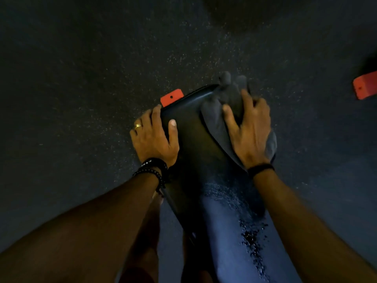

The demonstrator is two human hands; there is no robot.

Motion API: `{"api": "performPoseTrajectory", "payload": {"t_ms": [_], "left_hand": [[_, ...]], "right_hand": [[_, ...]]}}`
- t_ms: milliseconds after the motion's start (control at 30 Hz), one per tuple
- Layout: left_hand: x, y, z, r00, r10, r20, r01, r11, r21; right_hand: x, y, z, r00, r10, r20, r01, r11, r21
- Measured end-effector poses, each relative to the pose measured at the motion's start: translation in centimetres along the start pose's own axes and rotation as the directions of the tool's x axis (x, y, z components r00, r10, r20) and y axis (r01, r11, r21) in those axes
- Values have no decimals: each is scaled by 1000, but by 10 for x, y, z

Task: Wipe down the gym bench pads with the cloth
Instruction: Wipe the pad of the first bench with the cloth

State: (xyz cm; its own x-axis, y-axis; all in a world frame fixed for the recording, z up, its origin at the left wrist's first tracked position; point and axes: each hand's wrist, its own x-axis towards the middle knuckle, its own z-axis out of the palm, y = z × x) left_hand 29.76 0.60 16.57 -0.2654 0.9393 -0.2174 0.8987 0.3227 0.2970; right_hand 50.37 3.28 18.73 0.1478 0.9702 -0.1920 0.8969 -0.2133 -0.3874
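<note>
We have the grey cloth (222, 119) spread under our right hand (250, 133) at the far end of the black bench pad (195, 152). That hand lies flat on it, fingers spread wide and straight, pressing rather than gripping; part of the cloth hangs over the pad's edge at about three o'clock. Our left hand (154, 135) steadies the pad at nine o'clock, fingers curled round its side edge and thumb laid on top.

The pad's long axis runs from our body at six o'clock away toward twelve, leaning slightly left. The cloth sits near the twelve o'clock tip, so we judge the unwiped stretch lies back toward us: wet droplets (253, 242) glisten on the near pad around five o'clock, closer to the right forearm. The right hand is nearer that patch, and a pull along the axis should reach it.

Below is a dark speckled rubber floor (81, 78), dimly lit, with red frame feet (171, 98) at eleven and another (365, 86) at two.
</note>
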Motion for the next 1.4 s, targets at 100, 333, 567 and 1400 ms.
{"api": "performPoseTrajectory", "payload": {"t_ms": [100,333,567,1400], "left_hand": [[-3,-1,0,1000,16,-3,-16,1000,-1],[-2,-1,2,999,6,-40,-10,994,-109],[-6,-7,-4,968,-86,-234,-49,856,-515],[-41,-107,-63,998,16,-56,-47,788,-614]], "right_hand": [[-56,33,-9,996,77,-41,-79,996,-43],[33,-30,5,999,29,41,-30,999,23],[58,-101,33,937,-271,222,331,892,-308],[-220,-33,63,650,-682,336,754,632,-177]]}}
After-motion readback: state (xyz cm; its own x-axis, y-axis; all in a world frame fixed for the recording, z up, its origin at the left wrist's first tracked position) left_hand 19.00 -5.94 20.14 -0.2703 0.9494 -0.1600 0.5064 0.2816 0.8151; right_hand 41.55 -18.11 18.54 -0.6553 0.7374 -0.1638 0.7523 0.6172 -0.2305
